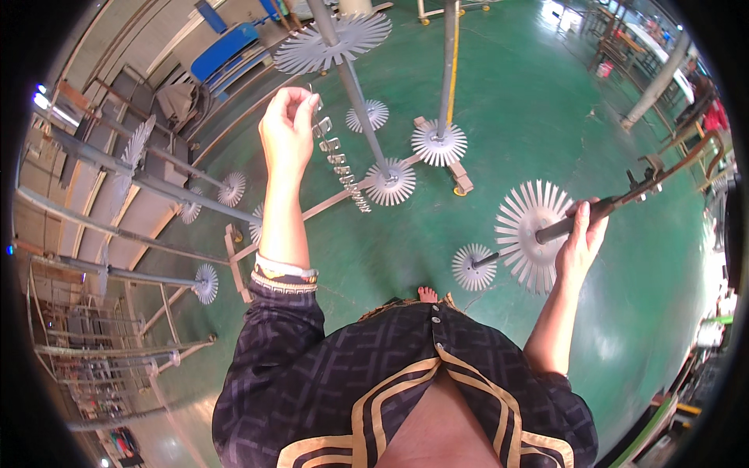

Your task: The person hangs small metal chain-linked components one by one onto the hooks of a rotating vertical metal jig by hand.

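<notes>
1. Nearest, a dark patterned shirt (pixel 273 351) with gold-edged bands fills the near side; below its hem, only the toes of a bare foot (pixel 427 294) show.
2. On the right, the right hand (pixel 583 238) is closed around a dark pole (pixel 605 209); the fingers behind it are mostly hidden, and the pole's rusty, curved upper end runs toward the right, its fittings hard to make out.
3. Along that pole sit a large pale disc (pixel 511 234), cut into flat radial blades and partly covered by the hand, and a smaller slotted disc (pixel 473 277) lower down.
4. On the left, the left hand (pixel 287 129) pinches the top of a strand of metal hooks (pixel 330 145) between thumb and fingers; the shiny bent pieces hang in a row, the lowest too small to tell apart.
5. Under everything spreads a smooth green floor (pixel 562 117), scuffed and glossy in patches.
6. Beyond the strand, a grey post (pixel 359 97) carries more bladed discs; its top is cut off.
7. Farther left, a blue padded-looking piece (pixel 226 51) stands near the wall; far right, a round pillar (pixel 659 82) leans in the lens's bend, with blurred clutter past it.
</notes>
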Demonstrator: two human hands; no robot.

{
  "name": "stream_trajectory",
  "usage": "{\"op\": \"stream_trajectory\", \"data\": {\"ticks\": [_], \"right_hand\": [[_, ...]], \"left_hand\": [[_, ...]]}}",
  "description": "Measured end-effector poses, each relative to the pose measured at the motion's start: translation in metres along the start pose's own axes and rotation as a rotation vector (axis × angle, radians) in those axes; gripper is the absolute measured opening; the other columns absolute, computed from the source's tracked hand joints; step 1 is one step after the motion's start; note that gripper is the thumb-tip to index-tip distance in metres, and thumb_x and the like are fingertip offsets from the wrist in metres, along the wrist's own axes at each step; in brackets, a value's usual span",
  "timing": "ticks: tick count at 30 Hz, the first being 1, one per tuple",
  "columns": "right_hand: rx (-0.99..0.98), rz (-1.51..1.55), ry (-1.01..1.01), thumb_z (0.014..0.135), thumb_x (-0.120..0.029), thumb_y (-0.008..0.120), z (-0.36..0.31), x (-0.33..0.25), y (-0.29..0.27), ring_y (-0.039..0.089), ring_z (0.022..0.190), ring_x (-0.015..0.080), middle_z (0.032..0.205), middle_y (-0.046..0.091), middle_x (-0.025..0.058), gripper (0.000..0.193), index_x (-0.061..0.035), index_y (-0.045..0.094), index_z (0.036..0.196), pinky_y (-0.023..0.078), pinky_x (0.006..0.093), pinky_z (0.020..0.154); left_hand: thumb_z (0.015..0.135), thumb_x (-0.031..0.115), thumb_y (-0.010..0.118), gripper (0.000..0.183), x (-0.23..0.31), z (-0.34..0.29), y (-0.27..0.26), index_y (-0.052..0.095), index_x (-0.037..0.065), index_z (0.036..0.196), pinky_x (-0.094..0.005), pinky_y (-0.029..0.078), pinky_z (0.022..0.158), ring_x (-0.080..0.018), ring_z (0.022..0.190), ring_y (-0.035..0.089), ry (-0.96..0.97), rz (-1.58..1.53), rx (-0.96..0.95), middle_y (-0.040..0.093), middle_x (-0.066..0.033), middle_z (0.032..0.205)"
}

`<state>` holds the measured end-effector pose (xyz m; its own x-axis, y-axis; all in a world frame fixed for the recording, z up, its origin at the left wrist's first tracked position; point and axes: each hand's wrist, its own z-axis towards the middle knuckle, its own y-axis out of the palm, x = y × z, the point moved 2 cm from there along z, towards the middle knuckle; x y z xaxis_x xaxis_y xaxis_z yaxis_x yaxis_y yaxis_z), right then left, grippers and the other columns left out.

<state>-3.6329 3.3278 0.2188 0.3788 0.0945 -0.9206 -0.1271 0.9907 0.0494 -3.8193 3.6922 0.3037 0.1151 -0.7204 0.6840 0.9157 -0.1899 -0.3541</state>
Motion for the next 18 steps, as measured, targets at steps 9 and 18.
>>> {"op": "stream_trajectory", "data": {"ticks": [9, 18], "right_hand": [[0.081, 0.023, -0.116, 0.093, -0.018, 0.050, -0.034, -0.059, -0.007, 0.046, 0.077, 0.0125, 0.084, 0.048, 0.0032, 0.016, -0.0059, 0.045, 0.102, 0.039, 0.0274, 0.075], [0.212, 0.021, -0.176, 0.092, -0.017, 0.051, -0.088, -0.127, -0.025, 0.046, 0.079, 0.0127, 0.088, 0.046, 0.0029, 0.017, -0.0074, 0.043, 0.104, 0.038, 0.0280, 0.075]], "left_hand": [[0.082, 0.002, 0.060, 0.004, 0.027, -0.045, -0.005, 0.057, 0.001, 0.083, -0.0201, 0.042, 0.069, -0.0060, 0.074, 0.052, -0.056, -0.457, -0.392, 0.057, 0.0009, 0.080], [0.078, -0.004, 0.060, 0.004, 0.066, -0.116, 0.023, 0.057, -0.003, 0.080, -0.0214, 0.043, 0.068, -0.0084, 0.075, 0.053, 0.078, -0.632, -0.766, 0.056, -0.0046, 0.086]]}}
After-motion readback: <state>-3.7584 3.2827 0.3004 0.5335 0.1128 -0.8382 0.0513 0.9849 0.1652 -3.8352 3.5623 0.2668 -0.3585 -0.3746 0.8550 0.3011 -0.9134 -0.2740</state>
